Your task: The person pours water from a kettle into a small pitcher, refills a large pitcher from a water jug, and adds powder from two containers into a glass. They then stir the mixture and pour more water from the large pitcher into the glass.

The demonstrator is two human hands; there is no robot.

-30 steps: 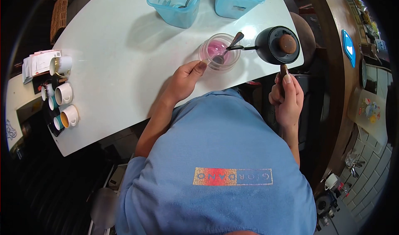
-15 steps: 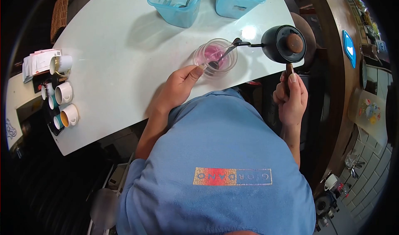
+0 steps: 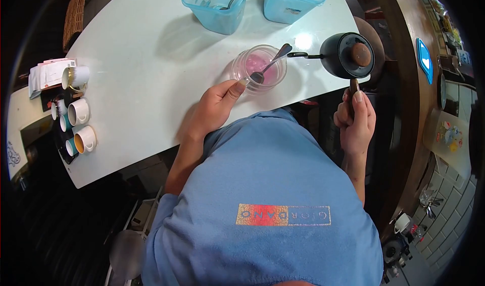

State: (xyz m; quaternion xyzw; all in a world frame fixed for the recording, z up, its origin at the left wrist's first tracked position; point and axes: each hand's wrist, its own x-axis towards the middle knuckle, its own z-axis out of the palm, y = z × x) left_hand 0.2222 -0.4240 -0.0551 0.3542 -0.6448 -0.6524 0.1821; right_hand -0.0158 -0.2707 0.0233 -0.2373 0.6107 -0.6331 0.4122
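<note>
Fingers (image 3: 236, 89) of the left hand (image 3: 214, 107) steady the glass jar (image 3: 278, 75), right hand (image 3: 355, 129) clenching the kettle (image 3: 331, 57) handle (image 3: 354, 87), spout (image 3: 314, 56) best kept level.

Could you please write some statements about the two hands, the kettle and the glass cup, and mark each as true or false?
1. The right hand holds the black kettle. True.
2. The left hand is inside a blue container. False: it is at the glass cup.
3. The cup's contents look pink. True.
4. The spoon lies beside the cup. False: it leans inside.
5. The kettle's lid is off. False: it is on.
</note>
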